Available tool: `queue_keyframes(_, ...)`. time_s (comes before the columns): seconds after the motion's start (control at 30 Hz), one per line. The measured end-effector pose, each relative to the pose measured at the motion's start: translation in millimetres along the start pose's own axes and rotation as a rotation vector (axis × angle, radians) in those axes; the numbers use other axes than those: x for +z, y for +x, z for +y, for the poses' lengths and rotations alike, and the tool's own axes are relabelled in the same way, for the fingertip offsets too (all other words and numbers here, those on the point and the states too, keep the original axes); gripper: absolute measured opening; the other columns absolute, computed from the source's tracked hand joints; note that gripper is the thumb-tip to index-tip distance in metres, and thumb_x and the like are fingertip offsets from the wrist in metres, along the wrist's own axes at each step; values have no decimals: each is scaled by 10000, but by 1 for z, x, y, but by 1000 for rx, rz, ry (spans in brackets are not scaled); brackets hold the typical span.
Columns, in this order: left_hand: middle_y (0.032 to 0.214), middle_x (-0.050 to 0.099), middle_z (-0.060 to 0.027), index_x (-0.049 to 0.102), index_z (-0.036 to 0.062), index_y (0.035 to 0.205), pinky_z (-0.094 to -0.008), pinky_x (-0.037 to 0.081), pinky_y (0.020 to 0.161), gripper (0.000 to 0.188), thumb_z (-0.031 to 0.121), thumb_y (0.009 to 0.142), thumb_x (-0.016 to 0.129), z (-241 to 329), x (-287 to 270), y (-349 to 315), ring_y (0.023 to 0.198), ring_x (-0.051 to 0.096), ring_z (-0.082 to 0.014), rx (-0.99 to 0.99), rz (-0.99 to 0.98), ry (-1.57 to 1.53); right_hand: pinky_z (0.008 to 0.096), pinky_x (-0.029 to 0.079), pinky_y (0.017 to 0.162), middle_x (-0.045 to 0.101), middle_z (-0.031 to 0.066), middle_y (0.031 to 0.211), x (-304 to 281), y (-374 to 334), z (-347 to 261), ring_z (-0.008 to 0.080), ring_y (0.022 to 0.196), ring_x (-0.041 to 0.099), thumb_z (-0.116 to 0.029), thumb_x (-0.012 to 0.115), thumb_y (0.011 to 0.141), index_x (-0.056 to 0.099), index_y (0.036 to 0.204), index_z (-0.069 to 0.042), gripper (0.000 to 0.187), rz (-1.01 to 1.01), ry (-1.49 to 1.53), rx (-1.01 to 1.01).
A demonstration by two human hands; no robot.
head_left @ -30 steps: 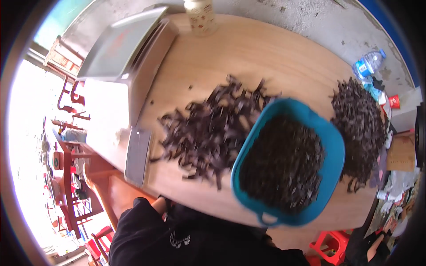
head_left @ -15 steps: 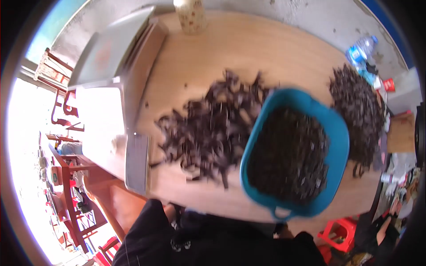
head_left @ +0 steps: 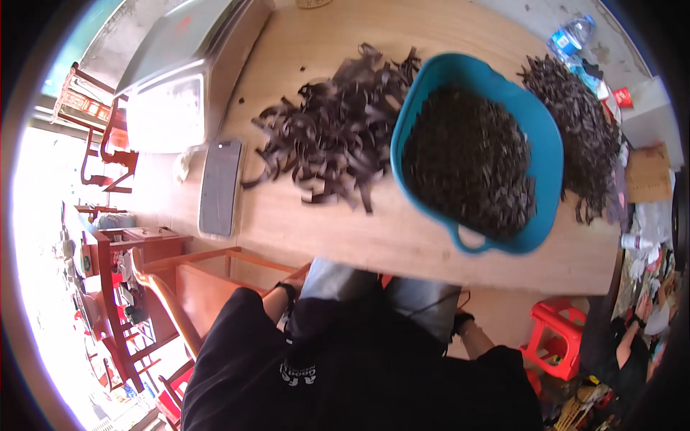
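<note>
Both my arms hang low beside my legs, below the table's near edge. My left hand [head_left: 302, 274] is by the orange-brown wooden chair, a black band at its wrist; its fingers are hidden. Of my right arm I see the forearm [head_left: 473, 340] and something black at the wrist; the hand itself is not clearly visible. On the table [head_left: 316, 241] stands a blue plastic basket [head_left: 550, 154] with a loop handle, filled with short dark strips [head_left: 467, 158]. Left of it lies a loose heap of longer, curled dark strips [head_left: 338, 122]. Neither hand touches these.
Another dark pile [head_left: 575, 133] lies right of the basket, near a plastic bottle [head_left: 571, 37]. A phone [head_left: 221, 188] rests at the table's left edge, below a grey-lidded box [head_left: 176, 43]. A red stool [head_left: 555, 337] stands at the lower right, the wooden chair [head_left: 208, 294] at the left.
The view has tilted downward, so the table and its things sit higher in the picture. My legs, forearms and more of the chair have come into sight.
</note>
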State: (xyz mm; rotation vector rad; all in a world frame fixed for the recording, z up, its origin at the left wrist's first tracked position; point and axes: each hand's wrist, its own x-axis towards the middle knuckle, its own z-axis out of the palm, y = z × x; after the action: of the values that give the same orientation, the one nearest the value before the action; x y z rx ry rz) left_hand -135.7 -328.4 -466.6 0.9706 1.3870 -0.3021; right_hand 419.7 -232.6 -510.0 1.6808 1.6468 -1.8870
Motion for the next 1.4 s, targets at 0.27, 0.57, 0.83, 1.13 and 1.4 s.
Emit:
queue_keyframes(0.27,1037,609,-60,587,94,1067,-318,428,788,353,333,847,450,64,-92,53,949,553,-183,37,107,-158,341,452,486,609,97,795,-109,116,-86,201,587,576,-267,457,861,578,962,-52,266,14,62,70)
queue_keyframes(0.57,1047,604,-49,583,100,1076,-311,424,802,346,329,858,442,43,-62,47,964,544,-169,83,201,-317,349,468,508,600,105,843,-96,111,-108,197,607,591,-281,474,849,555,1000,-60,279,42,151,171)
queue_keyframes(0.83,1036,616,-152,615,34,1021,-358,425,840,376,301,798,475,-3,-30,25,959,578,-261,-48,450,-148,357,482,528,592,112,885,-15,12,-90,194,624,604,-293,488,839,534,1034,-67,302,93,269,244)
queue_keyframes(1.13,998,607,-161,569,67,1075,-379,458,795,388,352,815,528,153,-108,-72,927,578,-313,581,725,247,281,467,511,585,86,704,-43,-99,-63,161,541,564,-284,476,831,567,859,-28,273,825,621,-8)
queue_keyframes(1.4,914,652,-124,626,74,1039,-290,478,709,285,194,782,594,327,-70,-274,789,623,-174,867,302,334,204,399,536,558,17,670,-97,-233,-267,77,595,511,-210,521,872,584,828,-22,203,1139,611,-663)
